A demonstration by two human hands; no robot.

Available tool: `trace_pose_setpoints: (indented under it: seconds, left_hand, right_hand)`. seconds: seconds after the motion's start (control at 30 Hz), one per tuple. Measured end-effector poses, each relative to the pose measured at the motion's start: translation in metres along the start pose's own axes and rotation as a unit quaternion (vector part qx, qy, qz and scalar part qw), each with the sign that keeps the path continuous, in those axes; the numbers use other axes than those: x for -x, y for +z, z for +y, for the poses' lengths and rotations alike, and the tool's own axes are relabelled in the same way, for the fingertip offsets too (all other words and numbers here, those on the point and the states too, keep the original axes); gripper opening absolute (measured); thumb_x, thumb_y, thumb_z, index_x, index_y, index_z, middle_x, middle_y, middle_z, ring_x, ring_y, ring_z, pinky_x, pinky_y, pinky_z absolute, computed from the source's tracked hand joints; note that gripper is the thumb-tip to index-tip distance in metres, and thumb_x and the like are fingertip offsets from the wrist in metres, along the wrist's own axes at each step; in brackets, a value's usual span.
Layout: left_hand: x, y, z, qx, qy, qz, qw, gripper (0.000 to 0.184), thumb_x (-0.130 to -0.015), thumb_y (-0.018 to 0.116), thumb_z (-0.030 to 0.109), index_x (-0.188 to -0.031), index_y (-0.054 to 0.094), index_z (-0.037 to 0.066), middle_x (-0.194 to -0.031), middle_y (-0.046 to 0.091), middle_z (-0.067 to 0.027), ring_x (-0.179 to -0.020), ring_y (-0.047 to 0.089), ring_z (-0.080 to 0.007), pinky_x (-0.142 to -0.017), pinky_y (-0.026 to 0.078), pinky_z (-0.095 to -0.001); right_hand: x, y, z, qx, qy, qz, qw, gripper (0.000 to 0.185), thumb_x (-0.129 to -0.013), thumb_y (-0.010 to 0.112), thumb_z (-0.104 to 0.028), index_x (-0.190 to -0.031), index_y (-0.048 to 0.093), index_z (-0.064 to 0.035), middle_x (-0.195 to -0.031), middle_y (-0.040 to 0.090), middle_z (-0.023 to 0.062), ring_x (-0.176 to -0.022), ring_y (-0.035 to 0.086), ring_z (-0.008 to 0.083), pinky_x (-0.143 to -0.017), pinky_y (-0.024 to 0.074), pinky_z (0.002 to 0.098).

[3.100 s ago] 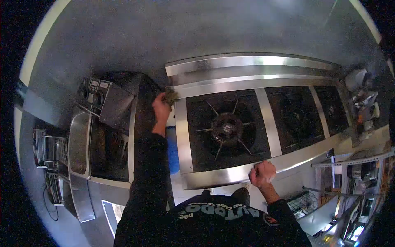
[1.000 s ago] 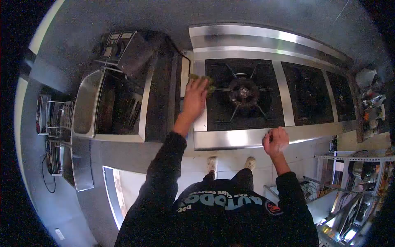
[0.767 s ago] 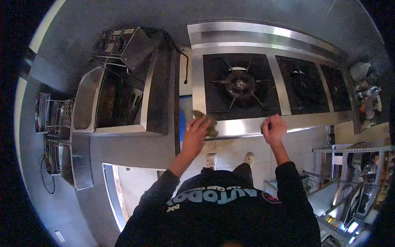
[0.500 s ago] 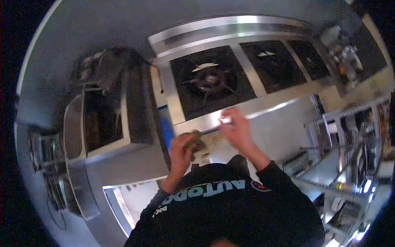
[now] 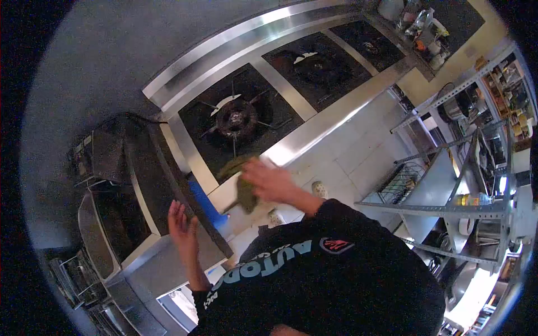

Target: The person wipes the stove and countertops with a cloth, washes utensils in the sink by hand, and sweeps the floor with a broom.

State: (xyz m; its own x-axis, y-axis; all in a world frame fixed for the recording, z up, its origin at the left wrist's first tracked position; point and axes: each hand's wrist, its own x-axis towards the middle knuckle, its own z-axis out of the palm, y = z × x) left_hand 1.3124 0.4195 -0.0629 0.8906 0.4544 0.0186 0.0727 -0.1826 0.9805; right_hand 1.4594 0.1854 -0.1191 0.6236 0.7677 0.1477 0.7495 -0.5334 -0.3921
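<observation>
- While a black long-sleeved top with blue-grey lettering is filling the foreground, the left hand is hovering by the dark counter edge, fingers loosely bent, thumb apart, holding nothing; whether it is touching that edge, I cannot tell.
- The right hand is grasping an olive-green cloth, its fingers lying across the right side.
- At the stove's front left corner, the cloth is overlapping the front rail in view; whether it is resting against the metal, I cannot tell. It is looking matte and crumpled, with soft darker folds, an upper flap spreading leftward and a lower end hanging down.
- A blue object, partly hidden, is sitting between counter and stove.
- Two pale perforated clogs are standing on the light tiled floor.
- The stainless-steel gas stove is stretching away to the right, its nearest burner showing radiating pan supports.
- To the right, a slotted-metal shelving rack is holding kitchenware.
- Farther back, a steel backsplash is gleaming.
</observation>
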Motion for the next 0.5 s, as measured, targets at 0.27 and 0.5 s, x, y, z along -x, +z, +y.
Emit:
trace_pose_setpoints:
  seconds: [0.27, 0.5]
  left_hand:
    - [-0.031, 0.029, 0.015, -0.058, 0.05, 0.036, 0.996, 0.029, -0.076, 0.053, 0.002, -0.104, 0.047, 0.0, -0.098, 0.052, -0.009, -0.088, 0.051, -0.0155, -0.079, 0.04, -0.0261]
    - [-0.037, 0.081, 0.041, -0.196, -0.005, 0.082, 0.977, 0.018, -0.076, 0.052, 0.002, -0.094, 0.053, 0.001, -0.085, 0.055, -0.0068, -0.08, 0.053, -0.0128, -0.072, 0.042, -0.0254]
  right_hand:
    - [0.107, -0.12, 0.224, -0.116, 0.391, 0.235, 0.882, 0.043, -0.066, 0.038, 0.009, -0.101, 0.053, -0.012, -0.104, 0.053, 0.0109, -0.091, 0.053, 0.0289, -0.076, 0.0435, 0.0327]
    - [0.028, -0.143, 0.193, -0.191, 0.165, 0.103, 0.962, 0.039, -0.072, 0.042, -0.003, -0.111, 0.046, -0.0066, -0.119, 0.04, 0.0184, -0.111, 0.039, 0.0302, -0.094, 0.0284, 0.0346]
